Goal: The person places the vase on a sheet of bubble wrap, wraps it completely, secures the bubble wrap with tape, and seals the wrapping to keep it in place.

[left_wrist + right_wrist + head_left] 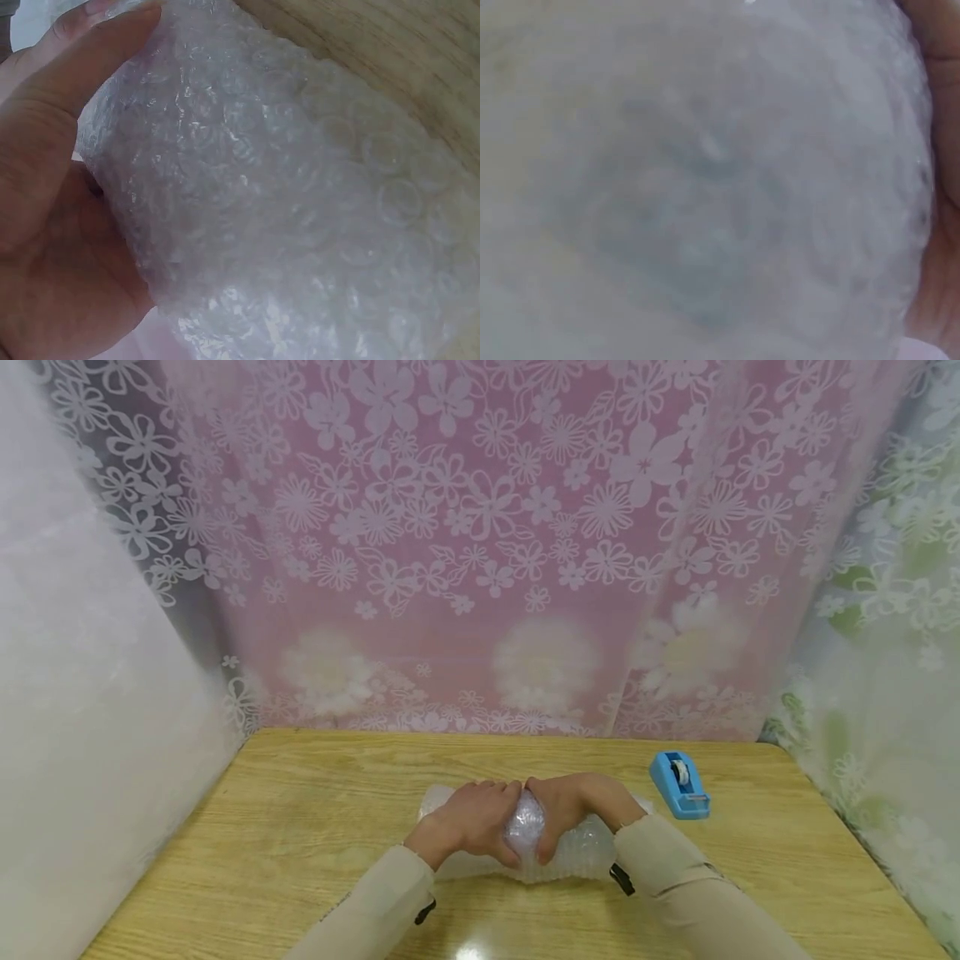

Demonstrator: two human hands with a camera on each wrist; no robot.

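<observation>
A bundle of clear bubble wrap [588, 852] lies across the table in front of me, its loose ends spreading left and right. Both hands grip its raised middle from above. My left hand [480, 818] curls round the left side, thumb at the front and fingers over the far side. Facing it, my right hand [566, 806] holds the right side the same way. A shiny, pale lilac part of the wrap shows between them. In the left wrist view the left thumb [90, 60] presses on the bubbled sheet [247, 172]. Whatever lies inside is hidden by the layers.
A blue tape dispenser [680, 787] with a roll of tape stands on the wooden table [315, 802], beyond the right hand. Pink flowered curtain [480, 527] hangs behind the table's far edge, with pale sheets along both sides.
</observation>
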